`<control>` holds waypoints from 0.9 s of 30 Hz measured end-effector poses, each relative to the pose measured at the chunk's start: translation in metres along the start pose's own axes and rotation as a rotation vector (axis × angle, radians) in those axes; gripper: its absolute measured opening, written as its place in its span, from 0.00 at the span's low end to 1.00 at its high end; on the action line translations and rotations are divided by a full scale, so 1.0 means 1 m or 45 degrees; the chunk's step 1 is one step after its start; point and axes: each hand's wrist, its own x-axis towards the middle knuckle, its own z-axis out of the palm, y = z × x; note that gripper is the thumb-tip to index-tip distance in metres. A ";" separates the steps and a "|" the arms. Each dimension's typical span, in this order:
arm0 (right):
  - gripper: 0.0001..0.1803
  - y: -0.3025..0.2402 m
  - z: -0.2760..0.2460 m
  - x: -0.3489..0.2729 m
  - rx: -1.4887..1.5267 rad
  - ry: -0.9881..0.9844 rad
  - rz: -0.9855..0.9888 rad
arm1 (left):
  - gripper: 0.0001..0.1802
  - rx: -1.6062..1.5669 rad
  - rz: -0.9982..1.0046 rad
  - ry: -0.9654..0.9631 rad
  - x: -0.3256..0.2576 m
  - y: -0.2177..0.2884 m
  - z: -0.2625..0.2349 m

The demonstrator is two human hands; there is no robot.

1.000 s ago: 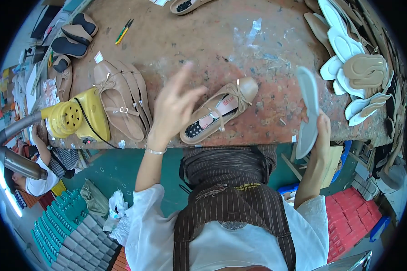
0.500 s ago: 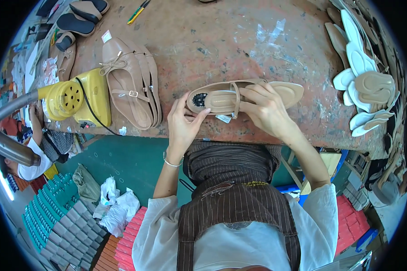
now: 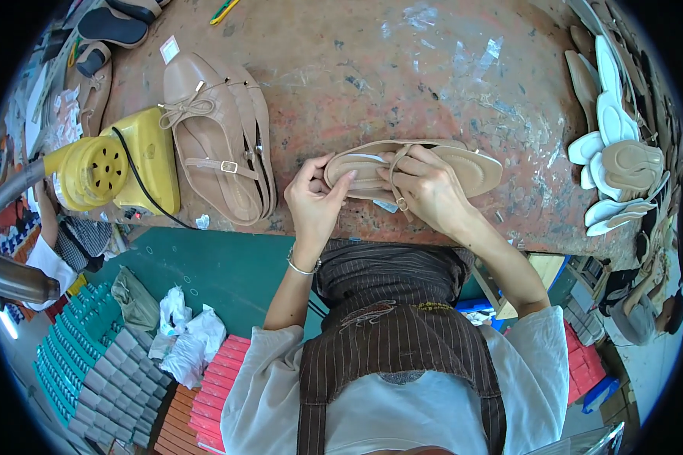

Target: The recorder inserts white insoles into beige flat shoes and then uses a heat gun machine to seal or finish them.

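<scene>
Both hands work at the near edge of the worn reddish-brown workbench (image 3: 432, 68), directly above the person's striped apron. The left hand (image 3: 315, 199) pinches the heel end of a flat tan strapped sandal (image 3: 463, 163), fingers closed on its rim, thumb on top. The right hand (image 3: 425, 189) lies over the middle of the sandal, fingers curled and clamped on the thin straps. The sandal lies lengthwise along the near edge, toe pointing right, slightly raised off the surface.

Half a second ago the sandal lay much the same, a dark round patch showing at its heel; now the left hand covers that end and the right hand has closed further over the straps.

To the left along the near edge, just beside the left hand, lies a pair of tan bow-trimmed slingback shoes (image 3: 216, 140), then a yellow plastic heat blower (image 3: 118, 163) with its black cord (image 3: 140, 186) running off the edge. These crowd the left side. The middle and far stretch of the workbench beyond the sandal stays open, only stained. At the right edge, well apart, white and beige insoles (image 3: 615, 144) stack in a fan. Dark sandals (image 3: 114, 23) sit at the far left corner.
</scene>
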 end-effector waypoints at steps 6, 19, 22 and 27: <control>0.23 0.002 -0.003 -0.005 -0.116 -0.214 -0.229 | 0.08 -0.031 -0.094 0.050 0.005 0.008 0.004; 0.17 -0.028 -0.021 -0.019 -0.712 -0.435 0.075 | 0.07 0.209 0.040 0.050 0.006 0.013 0.002; 0.15 -0.007 -0.028 -0.023 -0.515 -0.172 0.080 | 0.09 0.271 0.011 -0.027 -0.012 0.012 0.002; 0.19 0.014 -0.056 0.019 -0.494 0.781 0.516 | 0.12 0.925 0.523 -0.206 -0.074 0.021 0.040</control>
